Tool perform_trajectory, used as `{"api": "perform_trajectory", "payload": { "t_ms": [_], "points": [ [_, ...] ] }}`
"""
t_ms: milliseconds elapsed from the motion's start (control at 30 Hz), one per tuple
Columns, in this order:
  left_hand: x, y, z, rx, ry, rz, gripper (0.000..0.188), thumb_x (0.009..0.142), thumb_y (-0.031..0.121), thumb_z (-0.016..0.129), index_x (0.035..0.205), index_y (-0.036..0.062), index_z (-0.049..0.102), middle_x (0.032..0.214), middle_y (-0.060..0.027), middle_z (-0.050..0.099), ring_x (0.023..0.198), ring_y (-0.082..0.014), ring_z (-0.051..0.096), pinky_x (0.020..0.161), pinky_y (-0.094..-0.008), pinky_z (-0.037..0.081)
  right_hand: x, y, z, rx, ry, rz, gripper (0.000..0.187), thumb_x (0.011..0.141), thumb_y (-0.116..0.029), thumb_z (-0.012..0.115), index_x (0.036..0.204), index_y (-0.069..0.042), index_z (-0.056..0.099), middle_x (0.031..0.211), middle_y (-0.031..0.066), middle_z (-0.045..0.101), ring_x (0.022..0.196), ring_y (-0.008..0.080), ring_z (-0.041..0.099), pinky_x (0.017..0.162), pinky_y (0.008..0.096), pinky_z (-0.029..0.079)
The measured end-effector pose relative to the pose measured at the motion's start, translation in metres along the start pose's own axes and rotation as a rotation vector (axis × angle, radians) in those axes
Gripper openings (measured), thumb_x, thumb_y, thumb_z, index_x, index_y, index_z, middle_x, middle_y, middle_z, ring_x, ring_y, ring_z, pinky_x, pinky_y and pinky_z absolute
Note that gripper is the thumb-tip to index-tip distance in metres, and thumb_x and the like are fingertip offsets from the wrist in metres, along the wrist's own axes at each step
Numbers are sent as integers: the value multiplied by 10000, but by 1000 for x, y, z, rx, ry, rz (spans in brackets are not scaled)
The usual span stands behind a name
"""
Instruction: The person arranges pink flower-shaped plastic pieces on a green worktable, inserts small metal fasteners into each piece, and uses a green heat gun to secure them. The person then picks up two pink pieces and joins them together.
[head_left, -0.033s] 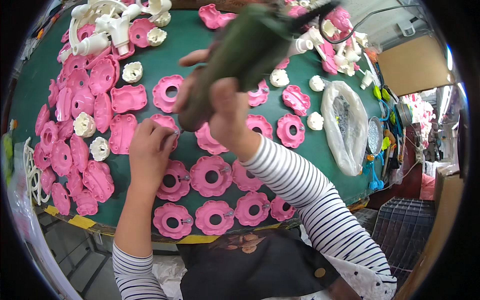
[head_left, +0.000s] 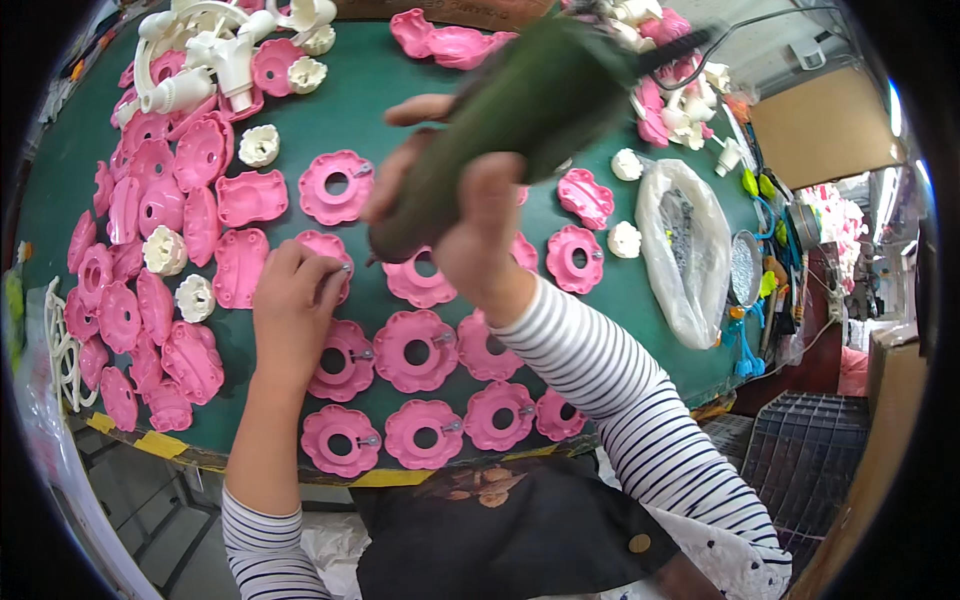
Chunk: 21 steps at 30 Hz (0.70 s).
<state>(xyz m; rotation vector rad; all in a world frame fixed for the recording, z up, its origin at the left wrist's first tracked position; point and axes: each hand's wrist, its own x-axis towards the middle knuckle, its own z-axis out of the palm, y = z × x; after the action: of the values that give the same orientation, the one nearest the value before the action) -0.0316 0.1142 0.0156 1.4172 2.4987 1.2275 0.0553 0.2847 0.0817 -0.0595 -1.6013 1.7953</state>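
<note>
My right hand (head_left: 480, 215) is wrapped round a dark green corded electric screwdriver (head_left: 520, 120), blurred by motion and tilted, its narrow end low and to the left. Beside that end, my left hand (head_left: 295, 285) pinches the edge of a pink scalloped disc (head_left: 322, 243) lying on the table. Part of this disc is hidden under the fingers, and a small metal piece shows at its right side. Around both hands lie rows of similar pink discs, such as this one (head_left: 416, 350) with a round centre hole and a small metal piece. The screwdriver and right hand cover some of them.
Pink shells (head_left: 190, 362) and white cup-shaped parts (head_left: 165, 250) crowd the left of the green table (head_left: 250, 375). White tubular parts (head_left: 225, 65) pile up at the back left. A clear plastic bag (head_left: 685, 315) of small metal pieces and a round dish (head_left: 746, 270) lie at right.
The screwdriver and my right hand have shifted right, and its narrow end is farther from the disc's metal piece. My left hand stays at the same disc. The whole view has shifted slightly.
</note>
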Motion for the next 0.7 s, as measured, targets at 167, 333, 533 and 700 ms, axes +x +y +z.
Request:
{"api": "perform_trajectory", "payload": {
  "t_ms": [167,333,533,700],
  "points": [
    [-1,3,1,42,-19,151,145,795,36,731,935,39,698,865,-94,554,830,-276,588,711,-390,481,-37,-68,-79,186,68,-79,1082,796,-922,378,1290,36,471,754,112,616,685,234,635,660,385,552],
    [-1,6,-3,185,-67,207,134,817,31,702,951,29,693,892,-96,566,841,-275,578,720,-392,478,-94,-103,-129,72,225,-145,1026,845,-870,401,1306,45,454,757,115,597,677,224,622,652,403,561],
    [0,74,22,200,-41,331,197,811,16,711,1004,22,670,914,-98,568,865,-290,553,763,-405,466,-131,-113,-152,-237,248,-14,1035,826,-853,479,1261,85,467,717,118,625,645,219,645,634,346,571],
    [-19,130,54,-58,-197,361,236,775,22,750,996,34,671,922,-99,587,848,-287,572,748,-405,479,-153,-104,-171,-187,217,-3,954,787,-707,707,1263,80,452,881,137,626,695,193,669,645,324,576]
  ]
}}
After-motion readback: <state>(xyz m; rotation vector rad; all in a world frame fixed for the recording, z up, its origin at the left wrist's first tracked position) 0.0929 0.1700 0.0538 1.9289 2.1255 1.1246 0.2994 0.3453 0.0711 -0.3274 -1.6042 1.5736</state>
